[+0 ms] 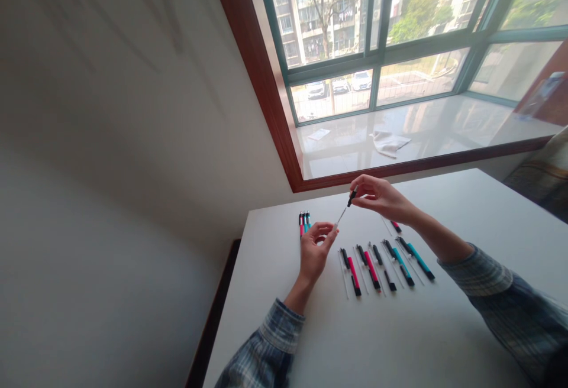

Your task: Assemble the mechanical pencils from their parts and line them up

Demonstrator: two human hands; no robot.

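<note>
My left hand [316, 252] pinches a thin pale pen refill [341, 216] near its lower end, holding it slanted above the table. At the upper end of that refill, my right hand [379, 197] has its fingers closed on a short black pen part [352, 196]. The two pieces line up, but whether they are joined I cannot tell. Below the hands lies a row of pen parts in several sets: a red barrel [354, 275], a teal barrel [420, 261], black upper pieces and thin white refills. Behind my left hand rest assembled-looking pens [305, 221], partly hidden.
Another red pen piece [395, 226] lies partly covered by my right forearm. The white table [381, 340] meets a wall on the left. Beyond its far edge, a window sill [337, 154] holds a crumpled white cloth [390, 142] and a paper [319, 134].
</note>
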